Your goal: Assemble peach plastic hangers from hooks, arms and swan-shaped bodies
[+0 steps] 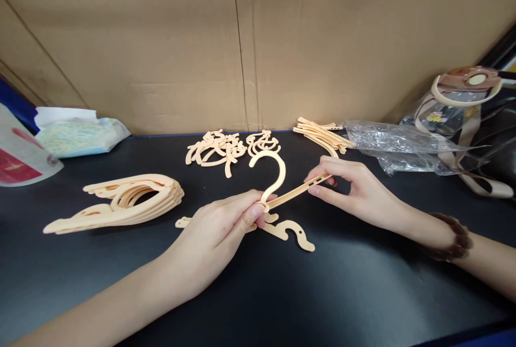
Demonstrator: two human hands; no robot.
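Observation:
A cream plastic hanger hook (281, 172) rises from the pinch of my left hand (226, 223), which is closed on its base. From that joint a slotted hanger arm (296, 192) slants up to the right. My right hand (355, 188) pinches the arm's far end between thumb and fingers. Under my left hand, on the black table, lie flat hanger pieces, one with a curved end (300, 233); my hand partly hides them. How the hook and arm join is covered by my left fingers.
Stacked hanger parts (153, 196) lie at left. Behind are small hook pieces (217, 148), more hooks (264, 143) and a bundle of arms (322, 135). Clear plastic bags (395, 140) and a strapped bottle (455, 100) stand right; a tissue pack (80, 135) and cup (24, 153) left. Cardboard (181, 41) walls the back.

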